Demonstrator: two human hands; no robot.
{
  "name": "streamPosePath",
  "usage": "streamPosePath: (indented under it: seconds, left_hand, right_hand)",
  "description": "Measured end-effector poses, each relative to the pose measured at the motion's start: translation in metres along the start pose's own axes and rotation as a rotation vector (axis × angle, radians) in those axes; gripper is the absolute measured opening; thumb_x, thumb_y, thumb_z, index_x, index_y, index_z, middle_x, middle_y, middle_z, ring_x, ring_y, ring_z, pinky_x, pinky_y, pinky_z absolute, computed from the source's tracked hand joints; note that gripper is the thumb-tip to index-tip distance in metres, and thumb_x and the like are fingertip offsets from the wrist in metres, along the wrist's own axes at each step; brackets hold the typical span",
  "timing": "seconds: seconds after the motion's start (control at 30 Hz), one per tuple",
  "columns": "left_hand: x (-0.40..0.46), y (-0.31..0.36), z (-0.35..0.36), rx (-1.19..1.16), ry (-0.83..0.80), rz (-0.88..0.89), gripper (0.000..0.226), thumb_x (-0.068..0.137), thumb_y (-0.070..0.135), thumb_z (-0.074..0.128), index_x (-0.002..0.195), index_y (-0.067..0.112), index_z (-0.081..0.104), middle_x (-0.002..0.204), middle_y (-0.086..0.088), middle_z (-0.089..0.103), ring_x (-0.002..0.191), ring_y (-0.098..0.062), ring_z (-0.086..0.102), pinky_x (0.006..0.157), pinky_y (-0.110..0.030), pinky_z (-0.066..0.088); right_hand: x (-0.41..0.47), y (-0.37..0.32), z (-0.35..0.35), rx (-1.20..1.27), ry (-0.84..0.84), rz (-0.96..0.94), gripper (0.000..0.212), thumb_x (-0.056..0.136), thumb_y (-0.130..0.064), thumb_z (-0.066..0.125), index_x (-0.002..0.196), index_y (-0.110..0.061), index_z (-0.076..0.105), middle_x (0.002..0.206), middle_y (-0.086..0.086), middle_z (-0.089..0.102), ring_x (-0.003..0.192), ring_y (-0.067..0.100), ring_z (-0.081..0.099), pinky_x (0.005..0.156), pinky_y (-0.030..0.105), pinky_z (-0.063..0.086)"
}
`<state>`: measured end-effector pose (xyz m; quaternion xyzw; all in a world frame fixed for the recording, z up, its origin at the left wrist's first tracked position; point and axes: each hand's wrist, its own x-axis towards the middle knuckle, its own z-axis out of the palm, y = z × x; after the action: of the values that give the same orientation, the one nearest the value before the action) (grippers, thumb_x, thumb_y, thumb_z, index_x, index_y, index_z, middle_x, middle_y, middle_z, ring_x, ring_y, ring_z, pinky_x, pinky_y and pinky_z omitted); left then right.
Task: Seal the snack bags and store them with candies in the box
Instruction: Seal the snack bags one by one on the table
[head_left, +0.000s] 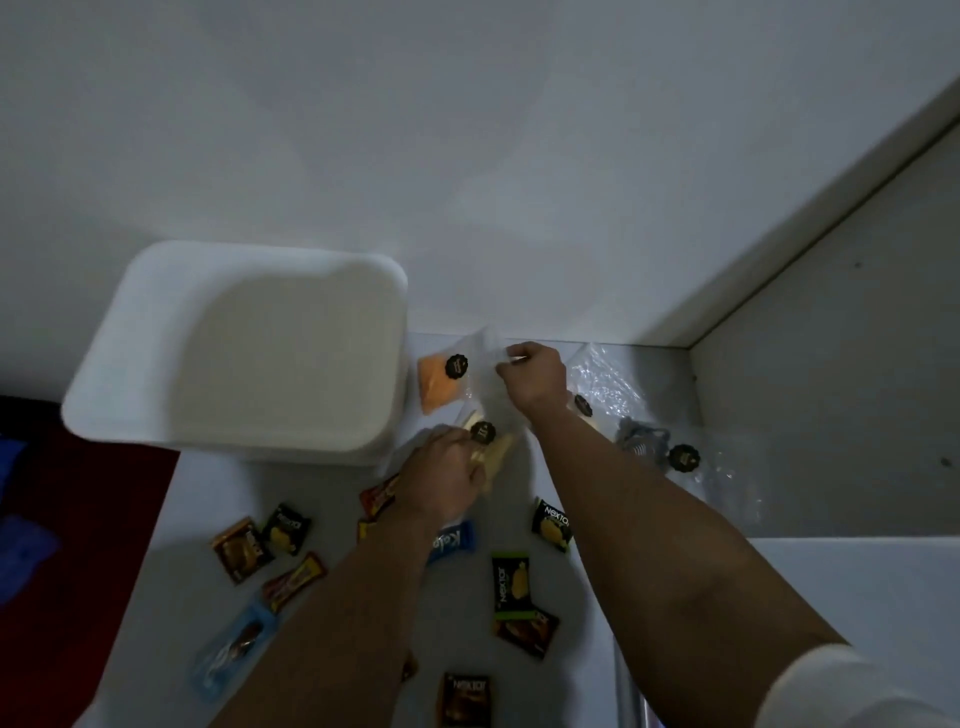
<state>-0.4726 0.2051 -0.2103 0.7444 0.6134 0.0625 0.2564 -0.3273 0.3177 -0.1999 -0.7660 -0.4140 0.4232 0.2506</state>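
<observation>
A clear snack bag of pale yellow sticks (493, 441) with a round black sticker stands between my hands. My left hand (441, 475) grips its lower part; my right hand (535, 376) pinches its clear top edge. Behind it lies a clear bag of orange snacks (439, 384). To the right lie a bag with grey contents (644, 441) and another clear bag (605, 376). A white box (156, 364) stands open at the left. Several wrapped candies (550, 525) are scattered on the white table near my forearms.
A white wall rises right behind the bags. At the right a grey wall and a white ledge (857, 571) bound the table. A dark red and blue cloth (78, 519) lies off the table's left edge.
</observation>
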Motion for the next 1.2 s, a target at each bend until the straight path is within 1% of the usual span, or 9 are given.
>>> streamPosePath:
  seconds: [0.17,0.23,0.33,0.5,0.6,0.77,0.9,1.0,1.2]
  left_hand:
    - [-0.022,0.023,-0.045,-0.503,0.136,-0.264,0.02,0.095,0.027,0.06,0.099,0.014,0.074,0.098,0.001,0.068,0.089,-0.019,0.065,0.074,-0.027,0.05]
    - [-0.03,0.038,-0.072,-0.604,0.183,-0.3,0.023,0.096,0.028,0.057,0.086,0.011,0.069,0.084,0.0,0.07,0.08,-0.02,0.065,0.066,-0.028,0.047]
    - [-0.041,0.056,-0.115,-0.732,0.186,-0.29,0.037,0.097,0.037,0.056,0.081,0.006,0.067,0.081,-0.011,0.071,0.083,-0.029,0.069,0.074,-0.039,0.053]
    - [-0.069,0.084,-0.159,-1.01,0.107,-0.228,0.04,0.091,0.047,0.066,0.073,0.011,0.068,0.072,-0.007,0.071,0.076,-0.026,0.07,0.089,-0.049,0.06]
    - [-0.096,0.098,-0.172,-1.086,0.078,-0.224,0.038,0.093,0.043,0.066,0.079,0.008,0.069,0.069,-0.008,0.065,0.068,-0.022,0.064,0.083,-0.046,0.062]
    - [-0.138,0.109,-0.186,-1.14,0.076,-0.187,0.027,0.093,0.03,0.061,0.076,0.011,0.068,0.071,-0.009,0.064,0.072,-0.022,0.064,0.08,-0.044,0.063]
    - [-0.151,0.11,-0.194,-1.136,0.041,-0.139,0.022,0.092,0.017,0.048,0.082,0.008,0.065,0.082,-0.013,0.067,0.082,-0.026,0.067,0.083,-0.049,0.063]
    - [-0.163,0.109,-0.195,-1.121,0.004,-0.117,0.022,0.093,0.013,0.044,0.088,0.004,0.063,0.088,-0.016,0.067,0.088,-0.028,0.068,0.084,-0.05,0.062]
    - [-0.176,0.109,-0.185,-1.077,-0.02,-0.123,0.021,0.09,0.004,0.048,0.072,0.004,0.057,0.087,-0.02,0.064,0.082,-0.028,0.063,0.088,-0.05,0.06]
  right_hand:
    - [-0.057,-0.026,-0.035,0.252,0.01,-0.122,0.019,0.082,-0.005,0.076,0.096,-0.018,0.072,0.077,0.005,0.075,0.077,0.024,0.075,0.083,0.04,0.061]
    - [-0.087,-0.04,-0.052,0.302,0.019,-0.166,0.018,0.084,-0.001,0.074,0.1,-0.009,0.073,0.072,0.004,0.071,0.067,0.021,0.071,0.072,0.034,0.059]
    - [-0.138,-0.057,-0.076,0.343,0.007,-0.207,0.018,0.086,0.002,0.071,0.104,0.002,0.072,0.076,0.008,0.069,0.061,0.013,0.063,0.055,0.019,0.052]
    - [-0.216,-0.068,-0.101,0.408,-0.062,-0.282,0.015,0.087,0.0,0.071,0.102,0.001,0.072,0.085,0.009,0.07,0.073,0.015,0.065,0.062,0.021,0.052]
    - [-0.25,-0.067,-0.108,0.405,-0.129,-0.309,0.016,0.087,-0.005,0.074,0.102,-0.002,0.072,0.086,0.005,0.073,0.076,0.011,0.069,0.07,0.03,0.052]
    - [-0.287,-0.064,-0.116,0.399,-0.155,-0.362,0.02,0.084,-0.004,0.077,0.103,0.0,0.073,0.09,0.009,0.075,0.081,0.014,0.072,0.066,0.025,0.059]
    - [-0.299,-0.063,-0.12,0.377,-0.215,-0.378,0.02,0.084,-0.016,0.08,0.101,-0.006,0.076,0.1,0.009,0.078,0.098,0.021,0.075,0.084,0.038,0.062]
    - [-0.312,-0.06,-0.118,0.417,-0.185,-0.372,0.017,0.091,-0.016,0.072,0.102,-0.002,0.075,0.097,0.01,0.078,0.094,0.019,0.075,0.077,0.033,0.061]
    - [-0.326,-0.047,-0.111,0.432,-0.039,-0.312,0.019,0.09,-0.003,0.065,0.1,0.013,0.067,0.085,0.014,0.068,0.077,0.02,0.069,0.058,0.027,0.059]
